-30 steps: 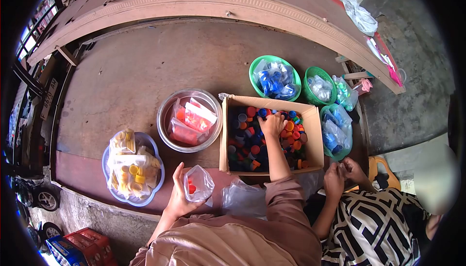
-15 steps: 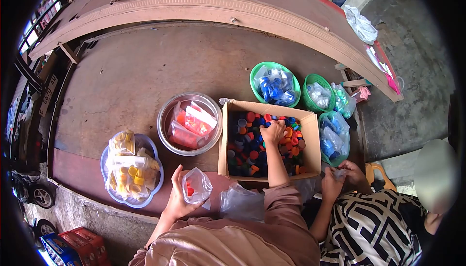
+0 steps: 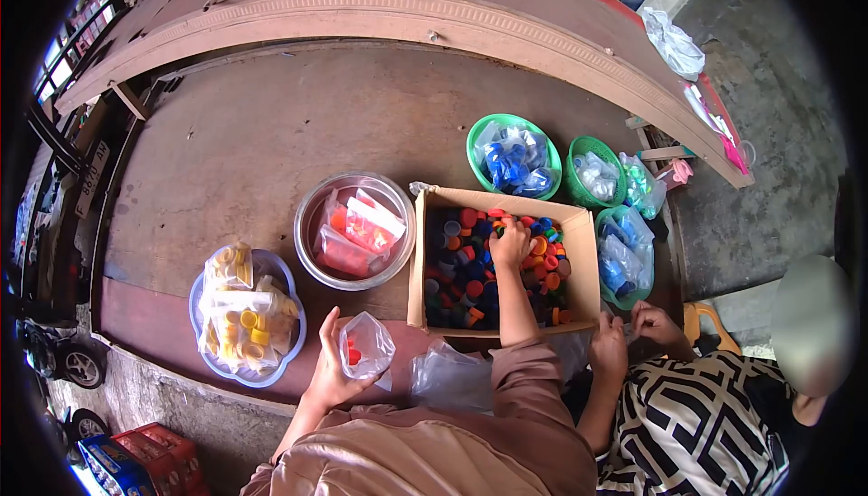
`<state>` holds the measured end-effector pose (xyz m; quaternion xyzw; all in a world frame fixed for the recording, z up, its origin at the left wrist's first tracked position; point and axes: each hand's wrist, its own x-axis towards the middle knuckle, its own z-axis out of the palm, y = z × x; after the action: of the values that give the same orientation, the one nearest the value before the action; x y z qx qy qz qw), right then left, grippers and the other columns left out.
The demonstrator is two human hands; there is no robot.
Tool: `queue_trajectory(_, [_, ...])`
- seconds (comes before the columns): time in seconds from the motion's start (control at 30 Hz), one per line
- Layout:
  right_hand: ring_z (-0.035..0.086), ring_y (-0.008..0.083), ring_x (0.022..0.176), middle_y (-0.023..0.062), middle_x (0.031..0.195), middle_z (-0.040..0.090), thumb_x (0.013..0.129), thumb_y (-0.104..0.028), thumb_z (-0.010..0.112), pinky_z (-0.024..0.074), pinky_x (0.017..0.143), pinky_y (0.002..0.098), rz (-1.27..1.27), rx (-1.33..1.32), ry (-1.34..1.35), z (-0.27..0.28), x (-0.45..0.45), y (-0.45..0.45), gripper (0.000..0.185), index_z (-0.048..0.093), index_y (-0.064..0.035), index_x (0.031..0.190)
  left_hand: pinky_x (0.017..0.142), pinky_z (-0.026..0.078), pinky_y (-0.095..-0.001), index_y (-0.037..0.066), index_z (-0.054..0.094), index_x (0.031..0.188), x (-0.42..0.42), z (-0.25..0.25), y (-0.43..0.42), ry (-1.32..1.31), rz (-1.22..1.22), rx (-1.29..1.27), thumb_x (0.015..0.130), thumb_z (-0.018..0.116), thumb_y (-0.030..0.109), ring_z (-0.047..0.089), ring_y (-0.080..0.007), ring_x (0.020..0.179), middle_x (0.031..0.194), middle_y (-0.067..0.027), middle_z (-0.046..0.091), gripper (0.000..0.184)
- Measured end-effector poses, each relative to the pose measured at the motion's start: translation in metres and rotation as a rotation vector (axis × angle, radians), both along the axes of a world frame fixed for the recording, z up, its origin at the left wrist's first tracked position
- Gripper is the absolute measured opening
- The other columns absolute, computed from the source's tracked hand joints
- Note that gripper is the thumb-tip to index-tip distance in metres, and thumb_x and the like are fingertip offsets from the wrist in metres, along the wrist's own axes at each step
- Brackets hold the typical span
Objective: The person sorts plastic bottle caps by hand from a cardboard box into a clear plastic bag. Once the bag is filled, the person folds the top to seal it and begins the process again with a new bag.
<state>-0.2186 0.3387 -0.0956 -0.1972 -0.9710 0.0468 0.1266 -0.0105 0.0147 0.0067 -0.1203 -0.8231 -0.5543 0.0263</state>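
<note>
My left hand (image 3: 329,377) is closed around a clear plastic bag (image 3: 372,351), its mouth held open and a few red bottle caps (image 3: 353,354) inside. Over the cardboard box (image 3: 417,274), my right hand (image 3: 512,245) reaches down with fingers pinched at a red bottle cap (image 3: 495,213). Loose caps in red, blue, orange and green fill the box around it. To the left of the box, a metal bowl (image 3: 305,259) contains clear packets of red caps.
A lavender basin (image 3: 201,340) holds bagged yellow caps. Behind and right of the box stand green baskets (image 3: 474,154) with bagged blue and clear items. Empty plastic bags (image 3: 449,377) lie by the box's front. A co-worker (image 3: 696,406) sits close on my right, handling clear plastic.
My right hand has shifted slightly within the box, its fingers now drawn together at a red cap. The co-worker's hands have moved apart a little. My left hand stays still with the bag.
</note>
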Motion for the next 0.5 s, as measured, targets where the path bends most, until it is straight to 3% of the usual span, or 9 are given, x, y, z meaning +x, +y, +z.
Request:
queue_trajectory(0.3, [0.058, 0.0254, 0.089, 0.0041, 0.086, 0.065, 0.059, -0.032, 0.077, 0.0396, 0.082, 0.0451, 0.011, -0.073, 0.079, 0.005, 0.0, 0.0, 0.039, 0.062, -0.0124, 0.089, 0.086, 0.044, -0.0395, -0.001, 0.003, 0.134, 0.002, 0.0, -0.001, -0.002, -0.002, 0.006, 0.057, 0.081, 0.011, 0.052, -0.0325, 0.101, 0.113, -0.0208, 0.047, 0.111])
queue_trajectory(0.4, [0.062, 0.0236, 0.077, 0.0051, 0.079, 0.067, 0.061, -0.027, 0.076, 0.0468, 0.075, 0.0399, 0.035, -0.16, 0.158, 0.006, 0.002, 0.003, 0.032, 0.065, -0.0079, 0.084, 0.087, 0.043, -0.0399, 0.0, 0.002, 0.135, 0.003, 0.001, -0.003, -0.016, -0.008, 0.01, 0.057, 0.081, 0.01, 0.052, -0.0325, 0.102, 0.113, -0.0207, 0.047, 0.111])
queue_trajectory(0.5, [0.064, 0.0185, 0.066, 0.0076, 0.073, 0.067, 0.062, -0.02, 0.076, 0.051, 0.064, 0.0317, 0.008, -0.453, 0.272, -0.003, -0.001, 0.022, 0.026, 0.067, -0.0038, 0.08, 0.089, 0.042, -0.0402, 0.0, 0.002, 0.135, 0.003, 0.002, -0.003, -0.03, -0.013, 0.036, 0.057, 0.081, 0.01, 0.051, -0.0328, 0.104, 0.115, -0.0209, 0.046, 0.111])
